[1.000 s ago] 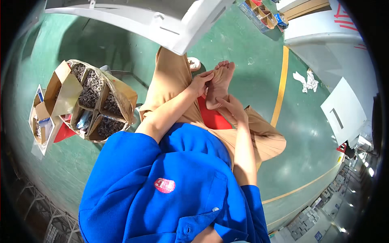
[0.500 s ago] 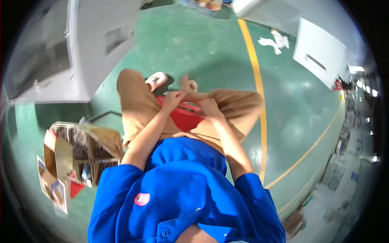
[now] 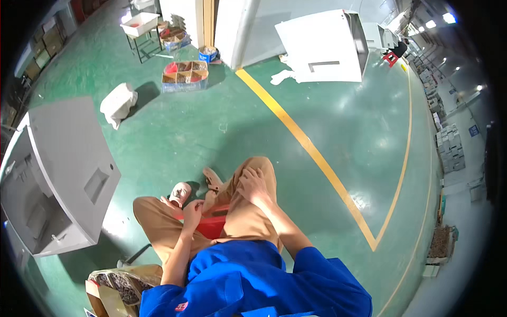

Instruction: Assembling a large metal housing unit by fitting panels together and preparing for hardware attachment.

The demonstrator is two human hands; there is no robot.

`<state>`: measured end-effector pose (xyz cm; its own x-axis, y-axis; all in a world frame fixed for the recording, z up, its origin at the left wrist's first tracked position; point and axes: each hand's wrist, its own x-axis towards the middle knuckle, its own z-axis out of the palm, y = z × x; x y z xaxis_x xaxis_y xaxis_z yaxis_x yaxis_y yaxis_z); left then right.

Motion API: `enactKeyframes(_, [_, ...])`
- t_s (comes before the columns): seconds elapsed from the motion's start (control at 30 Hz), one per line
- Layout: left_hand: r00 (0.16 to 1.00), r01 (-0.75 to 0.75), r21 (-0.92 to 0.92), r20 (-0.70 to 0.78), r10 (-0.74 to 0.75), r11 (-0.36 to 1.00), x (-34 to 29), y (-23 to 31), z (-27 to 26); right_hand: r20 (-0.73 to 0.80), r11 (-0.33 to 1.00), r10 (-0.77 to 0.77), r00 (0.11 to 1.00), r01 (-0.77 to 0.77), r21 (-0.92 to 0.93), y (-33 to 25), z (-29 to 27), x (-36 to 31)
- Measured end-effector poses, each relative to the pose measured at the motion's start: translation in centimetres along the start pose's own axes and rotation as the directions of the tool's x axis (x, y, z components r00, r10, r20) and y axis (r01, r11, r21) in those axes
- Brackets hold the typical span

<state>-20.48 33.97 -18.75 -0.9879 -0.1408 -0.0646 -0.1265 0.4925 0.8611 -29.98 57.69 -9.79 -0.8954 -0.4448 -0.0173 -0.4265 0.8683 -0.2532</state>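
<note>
My left hand (image 3: 192,211) is closed, fingers pressed together, above the inner side of my left thigh. Whether anything small is in it cannot be seen. Next to it lies a blurred skin-coloured shape (image 3: 172,208) that I cannot make out. My right hand (image 3: 253,186) rests on my right knee with its fingers apart and nothing in it. Between my thighs shows the red plastic seat (image 3: 212,226) under me. A grey metal cabinet (image 3: 79,164), its front side open, stands at the left.
Partitioned boxes of dark small parts (image 3: 124,285) stand by my left side. Farther off are a white bundle (image 3: 119,104), another partitioned box (image 3: 185,77), a white cabinet (image 3: 322,50) and a sink-like basin (image 3: 139,24). A yellow line (image 3: 301,134) crosses the green floor (image 3: 174,132).
My view has tilted up and turned, so more of the room shows. My right hand has moved from between my legs onto my right knee. The left hand stays near my lap.
</note>
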Motion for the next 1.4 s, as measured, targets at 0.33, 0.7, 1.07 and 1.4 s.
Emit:
enactKeyframes(0.33, [0.980, 0.199, 0.704, -0.155, -0.126, 0.682, -4.2, 0.9, -12.2, -0.100, 0.997, 0.004, 0.995, 0.004, 0.080, 1.6, 0.9, -1.3])
enactKeyframes(0.7, [0.795, 0.581, 0.400, -0.466, -0.388, 0.709, -3.3, -4.1, -11.8, -0.018, 0.994, 0.000, 1.000, 0.002, 0.107, 2.7, 2.0, 0.9])
enactKeyframes(1.07, [0.740, 0.672, 0.423, -0.419, -0.526, 0.608, 0.1, -2.5, -12.1, 0.075, 0.997, -0.034, 0.997, 0.028, 0.074, 0.9, 4.6, 1.0])
enactKeyframes(1.4, [0.733, 0.666, 0.366, -0.485, -0.478, 0.650, -1.3, -3.0, -13.0, 0.049, 0.995, -0.077, 0.996, 0.074, 0.074, -1.6, 1.1, 1.5])
